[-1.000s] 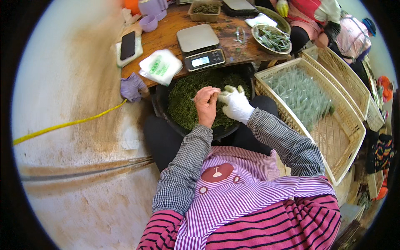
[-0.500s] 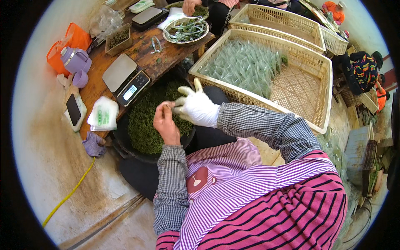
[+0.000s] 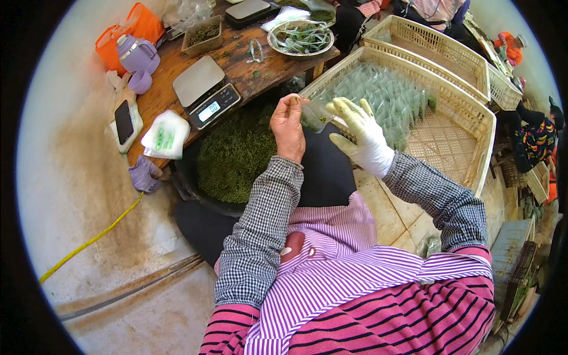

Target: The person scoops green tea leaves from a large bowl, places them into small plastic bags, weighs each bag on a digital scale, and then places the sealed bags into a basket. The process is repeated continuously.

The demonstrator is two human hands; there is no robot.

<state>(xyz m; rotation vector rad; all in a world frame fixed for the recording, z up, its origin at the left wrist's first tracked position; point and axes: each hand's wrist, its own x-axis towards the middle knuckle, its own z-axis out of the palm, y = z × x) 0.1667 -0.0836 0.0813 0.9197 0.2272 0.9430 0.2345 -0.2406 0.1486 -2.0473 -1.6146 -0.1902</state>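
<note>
My left hand (image 3: 289, 131) is bare and pinches the top edge of a small clear plastic bag (image 3: 315, 117), with a little green plant matter low in it. Close by on the right, my right hand (image 3: 362, 135) wears a white glove, its fingers spread and nothing seen in them. Whether a fingertip touches the bag I cannot tell. Below and left of my hands stands a dark tub of small green sprigs (image 3: 231, 160). Beyond them, a cream plastic crate (image 3: 482, 142) holds rows of similar filled clear bags (image 3: 378, 94).
On the wooden table (image 3: 269, 74) are a digital scale (image 3: 204, 89), a stack of plastic bags (image 3: 165, 135), a bowl of twist ties (image 3: 302, 36) and a box of dried plant matter (image 3: 203, 36). A phone (image 3: 123, 122) and purple jug (image 3: 137, 54) stand left. Other people sit beyond.
My hands have moved right, away from over the tub toward the crate, and drawn apart. The clear bag now shows plainly in my left hand. The view has shifted too.
</note>
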